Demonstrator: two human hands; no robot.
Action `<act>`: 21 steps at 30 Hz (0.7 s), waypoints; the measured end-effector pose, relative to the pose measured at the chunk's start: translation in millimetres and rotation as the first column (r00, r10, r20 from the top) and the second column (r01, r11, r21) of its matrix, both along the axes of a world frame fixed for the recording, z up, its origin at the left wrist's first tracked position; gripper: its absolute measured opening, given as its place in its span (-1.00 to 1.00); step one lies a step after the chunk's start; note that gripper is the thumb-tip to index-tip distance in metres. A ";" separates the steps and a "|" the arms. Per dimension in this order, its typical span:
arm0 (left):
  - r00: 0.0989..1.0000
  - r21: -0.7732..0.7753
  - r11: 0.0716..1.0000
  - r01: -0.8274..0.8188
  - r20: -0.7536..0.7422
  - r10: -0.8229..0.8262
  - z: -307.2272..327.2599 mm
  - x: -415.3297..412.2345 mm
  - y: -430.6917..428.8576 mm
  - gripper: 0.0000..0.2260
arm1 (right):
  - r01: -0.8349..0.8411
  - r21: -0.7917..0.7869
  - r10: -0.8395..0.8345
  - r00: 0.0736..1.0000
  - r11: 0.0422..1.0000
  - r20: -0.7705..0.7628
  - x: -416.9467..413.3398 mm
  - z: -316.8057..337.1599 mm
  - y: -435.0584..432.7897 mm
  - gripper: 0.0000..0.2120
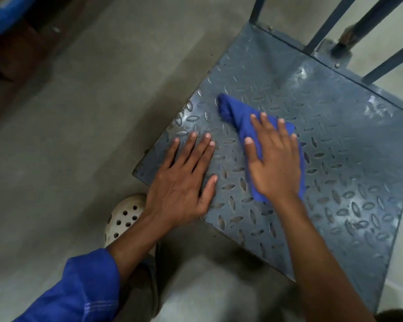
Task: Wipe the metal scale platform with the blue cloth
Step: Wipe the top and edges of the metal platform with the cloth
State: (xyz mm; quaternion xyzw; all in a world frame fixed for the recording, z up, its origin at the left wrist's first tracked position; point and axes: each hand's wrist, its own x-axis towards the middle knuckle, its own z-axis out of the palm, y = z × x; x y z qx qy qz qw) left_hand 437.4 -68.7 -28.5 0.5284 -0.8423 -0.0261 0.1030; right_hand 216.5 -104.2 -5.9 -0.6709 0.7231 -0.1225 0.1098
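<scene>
Concrete floor [68,147] underlies everything. White perforated clog [122,217] sits at lower left beside the platform edge. Left hand [184,182] lies flat on metal scale platform [347,170], fingers extended and holding nothing. Right hand [275,168] presses blue cloth [233,115] against the platform's tread plate, fingers spread.

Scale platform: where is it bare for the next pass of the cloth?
The metal scale platform is bare right of the blue cloth, out to its right edge and toward the uprights. Its left corner is crowded: left hand flat, right hand on the cloth.
</scene>
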 end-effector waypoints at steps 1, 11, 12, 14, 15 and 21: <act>1.000 0.000 1.000 -0.002 0.002 0.002 0.1 0.4 -0.3 -0.37 | 0.057 0.001 -0.057 0.998 0.998 -0.010 -12.8 0.2 0.9 -0.46; 1.000 0.033 0.999 0.013 0.016 -0.013 0.4 1.4 -2.8 -0.36 | -0.031 -0.011 0.031 0.999 0.999 -0.010 30.1 1.6 -1.9 -0.48; 1.000 0.037 0.999 0.014 0.017 -0.015 0.5 1.7 -2.6 -0.36 | 0.005 -0.005 -0.005 1.000 1.000 -0.016 22.6 1.0 28.8 -0.48; 1.000 0.045 0.999 0.015 0.008 -0.016 0.2 2.3 -2.2 -0.36 | 0.163 -0.002 -0.163 0.985 0.987 -0.051 -0.5 -1.3 80.5 -0.47; 1.000 0.046 0.999 0.016 0.001 -0.016 0.2 1.7 -2.4 -0.36 | 0.257 -0.002 -0.256 0.964 0.967 -0.068 -11.4 -2.4 92.7 -0.46; 0.999 0.034 0.999 0.018 -0.039 -0.017 2.4 -1.1 -2.2 -0.36 | 0.354 0.012 -0.353 0.934 0.935 -0.058 5.5 -5.2 21.1 -0.46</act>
